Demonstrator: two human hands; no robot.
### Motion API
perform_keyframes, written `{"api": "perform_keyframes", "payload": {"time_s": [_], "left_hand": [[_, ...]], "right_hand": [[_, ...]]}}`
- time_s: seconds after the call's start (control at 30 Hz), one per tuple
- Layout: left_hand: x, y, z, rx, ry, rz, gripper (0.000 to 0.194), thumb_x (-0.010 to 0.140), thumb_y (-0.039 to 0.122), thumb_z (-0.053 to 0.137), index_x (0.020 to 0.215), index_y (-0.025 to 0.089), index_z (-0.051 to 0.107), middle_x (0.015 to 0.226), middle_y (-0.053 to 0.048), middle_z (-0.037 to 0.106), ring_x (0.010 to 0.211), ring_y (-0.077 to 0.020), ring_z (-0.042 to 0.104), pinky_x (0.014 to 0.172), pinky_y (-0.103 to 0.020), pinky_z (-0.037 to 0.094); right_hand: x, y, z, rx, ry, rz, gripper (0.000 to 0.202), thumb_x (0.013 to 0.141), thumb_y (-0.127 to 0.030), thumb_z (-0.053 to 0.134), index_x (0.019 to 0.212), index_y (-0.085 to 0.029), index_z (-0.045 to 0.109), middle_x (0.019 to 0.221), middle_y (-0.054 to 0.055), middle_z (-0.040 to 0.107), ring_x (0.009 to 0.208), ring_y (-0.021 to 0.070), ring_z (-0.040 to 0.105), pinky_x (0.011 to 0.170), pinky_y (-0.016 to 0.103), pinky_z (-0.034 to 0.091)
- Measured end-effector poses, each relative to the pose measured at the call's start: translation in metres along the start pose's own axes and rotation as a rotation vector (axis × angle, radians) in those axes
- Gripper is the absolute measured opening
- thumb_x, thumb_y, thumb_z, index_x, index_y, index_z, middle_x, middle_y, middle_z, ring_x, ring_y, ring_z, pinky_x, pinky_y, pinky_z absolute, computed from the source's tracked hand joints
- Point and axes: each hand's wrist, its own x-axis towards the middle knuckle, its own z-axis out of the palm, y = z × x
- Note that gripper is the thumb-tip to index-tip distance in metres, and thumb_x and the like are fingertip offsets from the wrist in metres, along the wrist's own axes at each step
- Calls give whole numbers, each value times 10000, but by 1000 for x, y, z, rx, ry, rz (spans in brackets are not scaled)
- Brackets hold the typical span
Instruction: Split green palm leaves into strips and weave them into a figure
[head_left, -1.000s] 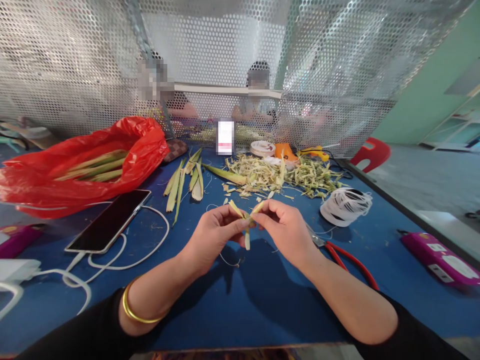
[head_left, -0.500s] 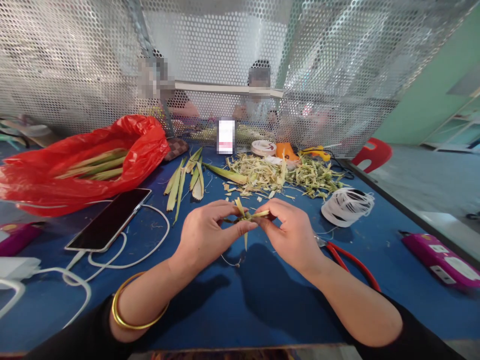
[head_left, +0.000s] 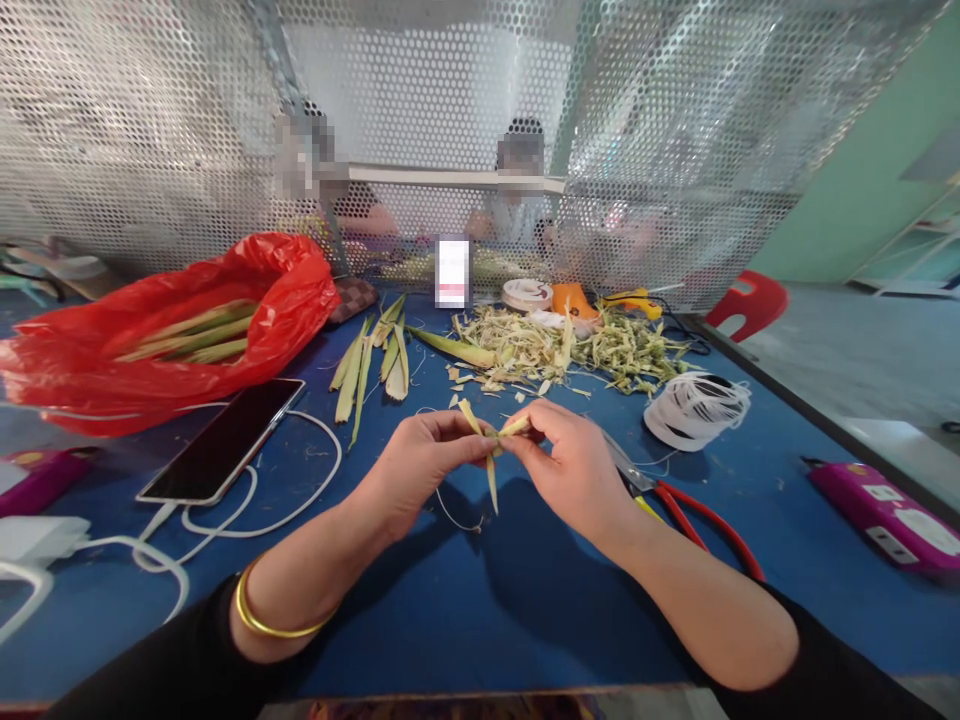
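Above the middle of the blue table, my left hand (head_left: pixel 424 452) and my right hand (head_left: pixel 562 455) pinch a small knot of pale green leaf strips (head_left: pixel 492 470) between thumbs and fingers. One strip end points up to the left, another hangs down. The part inside the fingertips is hidden. A thin white thread (head_left: pixel 454 520) curves below my left hand. Beside my right wrist lie red-handled scissors (head_left: pixel 682 515), partly covered by my forearm. Beyond my hands are cut leaf pieces (head_left: pixel 352 375) and a heap of shredded leaf strips (head_left: pixel 525 345).
A red plastic bag (head_left: pixel 277 270) holding long leaves is at the left, near a phone (head_left: pixel 225 440) with a white cable. On the right are a spool of white cord (head_left: pixel 694 415) and a purple power strip (head_left: pixel 881 515). A perforated metal screen (head_left: pixel 450 90) stands behind; people sit beyond it.
The knotted strips have turned slightly in my fingers, and the hanging end now shows longer. My right hand has shifted a little, revealing more of the scissor blades.
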Motion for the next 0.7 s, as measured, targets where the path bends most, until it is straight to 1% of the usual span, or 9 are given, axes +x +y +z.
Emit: {"api": "perform_keyframes", "payload": {"time_s": [0.03,0.07,0.13,0.17,0.2,0.27,0.33,0.57,0.7], "left_hand": [[0,0,0,-2,7,-6,68,651,221,743,690,167,728,665,-32,684,629,-136,597,677,-250,461],[0,0,-1,-3,14,-13,56,650,210,738,682,166,727,668,-35,686,633,-136,596,680,-249,459],[0,0,-1,-9,18,-28,44,651,196,725,681,165,725,688,-41,692,652,-141,599,696,-252,457],[0,0,-1,-12,16,-33,44,654,195,719,684,163,725,698,-45,694,660,-144,601,703,-255,457],[0,0,-1,-13,16,-35,46,658,195,713,684,160,724,703,-48,694,664,-148,600,705,-258,457],[0,0,-1,-9,22,-25,51,662,205,712,674,155,718,694,-51,690,661,-152,597,696,-262,456],[-1,-1,-1,-4,27,-12,60,656,216,723,665,158,713,686,-49,688,658,-157,600,690,-265,459],[-1,3,-1,-90,-93,-65,102,679,255,718,706,156,709,753,-71,718,721,-189,659,759,-299,490],[-1,3,-1,-72,-104,-87,77,682,235,705,699,159,701,738,-67,715,689,-180,651,740,-296,490]], "right_hand": [[0,1,0,5,4,3,68,828,-149,580,787,-198,604,739,7,604,681,140,573,629,260,449],[0,2,0,9,3,-7,86,833,-149,579,888,-207,613,753,2,608,691,139,577,646,261,456],[1,2,-1,-26,-10,-70,257,853,-139,554,1095,-221,579,813,11,621,732,143,589,693,271,466],[1,2,-2,-71,-25,-119,282,867,-135,533,1133,-220,569,840,24,623,751,148,591,706,279,466],[1,1,-3,-128,-42,-172,257,881,-134,509,1112,-214,588,857,40,623,766,156,590,710,287,462],[1,-1,-4,-249,-53,-260,182,902,-148,475,961,-195,641,859,66,616,769,170,579,692,297,449],[2,-2,-5,-325,-42,-303,192,915,-162,454,868,-183,640,827,73,604,746,175,559,667,300,434],[0,1,-3,-396,-62,-313,202,891,-105,408,818,-170,586,813,62,560,691,169,476,645,309,376],[-1,3,-2,-425,-117,-334,186,884,-101,418,797,-166,570,801,57,544,685,169,453,653,313,358]]}}
